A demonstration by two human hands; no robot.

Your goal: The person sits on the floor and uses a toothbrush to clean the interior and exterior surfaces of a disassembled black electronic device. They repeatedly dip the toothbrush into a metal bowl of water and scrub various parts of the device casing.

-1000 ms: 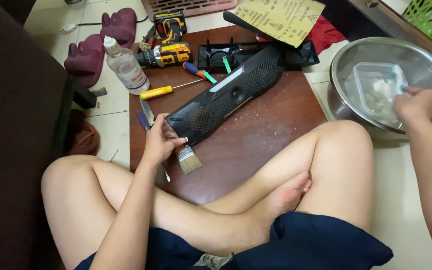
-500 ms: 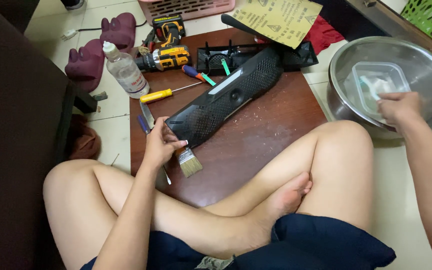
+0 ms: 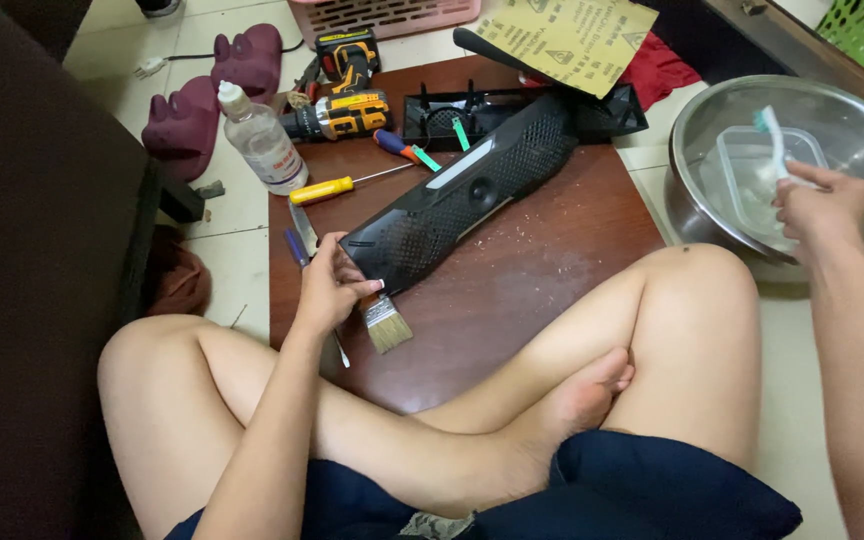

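Toward the left of the frame, the left hand (image 3: 327, 290) is keeping its place, fingers curled onto the near end of the long black perforated grille (image 3: 472, 195), which is lying diagonally across the brown wooden board (image 3: 552, 270); a small paintbrush (image 3: 384, 322) is resting just beside that hand. At the right edge, the right hand (image 3: 817, 205) has changed: a second ago it was reaching down into the steel basin (image 3: 712, 130), and now it is lifting out, clenched around a toothbrush (image 3: 774, 145) with its head pointing up, probably wet, though that is hard to see. The cleaning work is seemingly shifting from basin toward grille.
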